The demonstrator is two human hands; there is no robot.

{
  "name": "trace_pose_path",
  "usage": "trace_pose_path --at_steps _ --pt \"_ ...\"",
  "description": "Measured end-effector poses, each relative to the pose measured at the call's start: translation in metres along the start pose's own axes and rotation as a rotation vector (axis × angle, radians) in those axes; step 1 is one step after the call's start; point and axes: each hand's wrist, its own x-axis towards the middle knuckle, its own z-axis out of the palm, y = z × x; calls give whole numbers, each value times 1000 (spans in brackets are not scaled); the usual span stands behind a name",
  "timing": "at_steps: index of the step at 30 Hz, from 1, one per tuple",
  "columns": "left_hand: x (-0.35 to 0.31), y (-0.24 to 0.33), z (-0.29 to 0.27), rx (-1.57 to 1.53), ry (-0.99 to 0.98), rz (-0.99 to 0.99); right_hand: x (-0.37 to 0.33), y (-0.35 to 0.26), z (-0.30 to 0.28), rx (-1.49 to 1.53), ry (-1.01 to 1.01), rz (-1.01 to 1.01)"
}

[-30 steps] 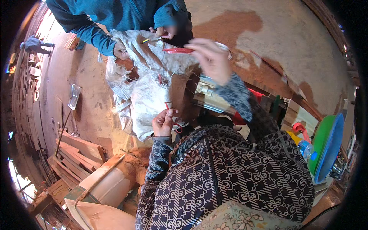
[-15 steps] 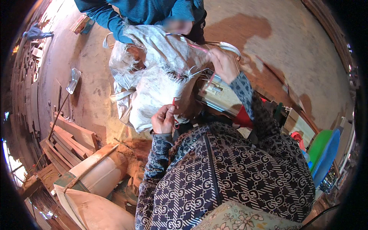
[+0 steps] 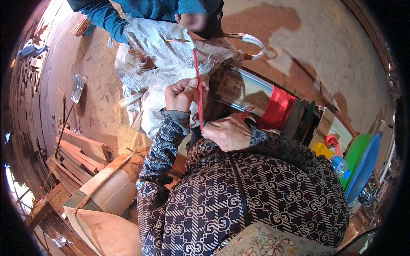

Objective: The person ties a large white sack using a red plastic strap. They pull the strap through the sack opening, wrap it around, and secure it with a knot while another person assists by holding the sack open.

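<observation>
A red plastic string (image 3: 199, 100) runs down, stretched straight, from the frayed upper part of a large white woven sack (image 3: 156, 100). My left hand (image 3: 181, 94) is closed, its thumb and fingers pinching the string partway along in front of the sack. Lower, near my jacket, my right hand (image 3: 227, 133) is closed around the string's lower part, and a red end sticks out behind it. Across from me a person in a blue jacket (image 3: 149, 9) leans over the sack, their hands hidden. A thin, slender object (image 3: 177, 41) lies against the sack near its top.
Wooden boards (image 3: 83, 151) and a pale cylinder (image 3: 112, 190) lie at the lower left. A pale strap loop (image 3: 255, 45) stands out from the sack. To the right are a red cloth (image 3: 277, 107), a plastic bottle (image 3: 339, 165), and green (image 3: 356, 158) and blue basins (image 3: 368, 166).
My right hand has come from the sack's far right side down toward my body. My left hand has moved up, and the red string now stretches between the sack and both hands.
</observation>
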Motion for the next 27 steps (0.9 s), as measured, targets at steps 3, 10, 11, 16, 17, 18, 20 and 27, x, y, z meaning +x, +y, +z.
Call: trace_pose_path --at_steps 3,10,11,16,17,18,20,27 --pt "3 -4 -6 -4 14 8 11 5 16 -81 -68 -15" --pt "-3 16 -25 1116 138 518 35 11 13 179 -47 -64" --pt "-5 21 -25 1145 151 527 36 15 13 214 -52 -31" --pt "-6 33 -36 1063 -16 469 30 90 42 260 -5 482" --pt "-7 32 -39 997 -44 411 36 98 44 309 147 442" --pt "-7 31 -41 928 -74 359 40 101 45 352 302 403" --pt "-5 26 -46 665 -134 180 49 99 43 593 323 518" --pt "-10 38 -54 975 -69 280 60 62 42 439 522 289"
